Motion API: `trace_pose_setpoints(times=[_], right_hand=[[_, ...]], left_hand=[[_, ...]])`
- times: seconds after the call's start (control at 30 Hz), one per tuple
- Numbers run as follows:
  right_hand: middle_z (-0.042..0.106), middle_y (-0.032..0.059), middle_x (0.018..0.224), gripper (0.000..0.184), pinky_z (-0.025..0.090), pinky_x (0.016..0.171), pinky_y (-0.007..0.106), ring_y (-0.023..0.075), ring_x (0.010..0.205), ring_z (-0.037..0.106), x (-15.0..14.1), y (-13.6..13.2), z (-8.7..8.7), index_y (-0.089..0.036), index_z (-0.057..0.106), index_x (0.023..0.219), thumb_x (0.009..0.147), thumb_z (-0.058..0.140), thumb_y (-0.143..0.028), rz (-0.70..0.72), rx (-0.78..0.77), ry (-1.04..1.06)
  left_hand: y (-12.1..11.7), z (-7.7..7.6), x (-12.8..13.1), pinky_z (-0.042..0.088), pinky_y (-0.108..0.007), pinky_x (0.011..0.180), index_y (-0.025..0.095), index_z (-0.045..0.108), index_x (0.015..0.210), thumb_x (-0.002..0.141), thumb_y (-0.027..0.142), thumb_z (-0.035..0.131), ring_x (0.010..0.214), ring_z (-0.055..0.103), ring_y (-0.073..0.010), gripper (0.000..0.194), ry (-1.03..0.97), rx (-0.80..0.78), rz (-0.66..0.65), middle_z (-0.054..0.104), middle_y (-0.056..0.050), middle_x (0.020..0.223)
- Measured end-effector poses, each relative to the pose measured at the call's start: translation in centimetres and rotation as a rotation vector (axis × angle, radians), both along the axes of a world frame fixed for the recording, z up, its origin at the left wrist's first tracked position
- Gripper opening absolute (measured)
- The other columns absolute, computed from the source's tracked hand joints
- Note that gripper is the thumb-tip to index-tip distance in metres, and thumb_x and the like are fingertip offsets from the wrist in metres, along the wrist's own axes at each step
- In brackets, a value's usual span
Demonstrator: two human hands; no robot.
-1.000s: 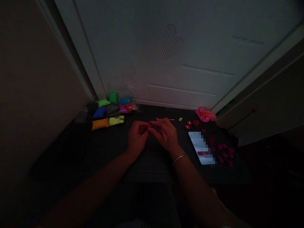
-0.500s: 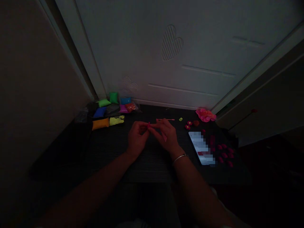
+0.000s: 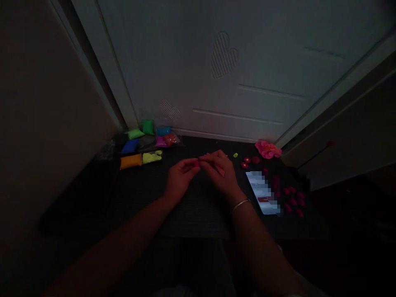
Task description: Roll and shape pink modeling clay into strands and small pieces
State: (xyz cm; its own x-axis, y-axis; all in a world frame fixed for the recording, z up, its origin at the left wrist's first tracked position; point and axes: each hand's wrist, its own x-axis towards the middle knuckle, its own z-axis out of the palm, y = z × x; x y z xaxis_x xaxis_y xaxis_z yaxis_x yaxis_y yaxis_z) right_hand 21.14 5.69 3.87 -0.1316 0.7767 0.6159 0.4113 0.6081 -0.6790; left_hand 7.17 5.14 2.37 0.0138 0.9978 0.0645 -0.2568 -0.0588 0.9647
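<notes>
My left hand (image 3: 181,178) pinches a small dark-pink lump of clay (image 3: 196,163) between thumb and fingertips, above the dark table. Facing it, my right hand (image 3: 221,171) has its thumb and index finger close together at the lump's right side. A flat pink thing (image 3: 220,170) shows between the thumb and palm of that hand; its exact kind is unclear in the dim light. Just behind the right hand, most of a thin pink stick (image 3: 226,156) is hidden. Small dark-pink flowers with yellow centres (image 3: 244,165) lie farther right.
Coloured clay packets, among them an orange one (image 3: 130,161) and a yellow one (image 3: 152,156), lie at back left. On the right are a lit phone (image 3: 262,194), several dark-pink pieces (image 3: 292,201) and a large pink flower (image 3: 268,149). A white panel (image 3: 185,74) rises behind the table (image 3: 185,218).
Both hands have shifted slightly right, the clay lump with them. My right hand has turned a little, and it now covers more of the pink stick on the table.
</notes>
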Motion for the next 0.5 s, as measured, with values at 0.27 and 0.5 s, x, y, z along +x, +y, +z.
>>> trace_pose_setpoints(times=[0.27,0.5], right_hand=[[0.049,0.0004,0.078,0.016,0.045,0.076,0.033,0.0141,0.077,0.052,-0.01,0.00,0.07,-0.027,0.065,0.092,0.080,0.055,-0.026,0.027,0.016,-0.100],[0.048,0.0008,0.079,0.017,0.045,0.077,0.033,0.0145,0.078,0.052,-0.16,-0.16,-0.05,-0.024,0.063,0.094,0.078,0.058,-0.026,0.048,0.010,-0.116]], left_hand=[[-0.05,0.00,-0.01,0.047,-0.034,0.080,0.017,0.064,0.087,0.061,0.024,0.070,0.083,0.062,-0.0181,0.027,0.040,0.009,-0.019,0.068,-0.004,0.087],[0.22,-0.39,0.16,0.048,-0.031,0.075,0.017,0.060,0.088,0.061,0.021,0.068,0.079,0.063,-0.0160,0.029,0.054,0.040,0.016,0.067,-0.004,0.086]])
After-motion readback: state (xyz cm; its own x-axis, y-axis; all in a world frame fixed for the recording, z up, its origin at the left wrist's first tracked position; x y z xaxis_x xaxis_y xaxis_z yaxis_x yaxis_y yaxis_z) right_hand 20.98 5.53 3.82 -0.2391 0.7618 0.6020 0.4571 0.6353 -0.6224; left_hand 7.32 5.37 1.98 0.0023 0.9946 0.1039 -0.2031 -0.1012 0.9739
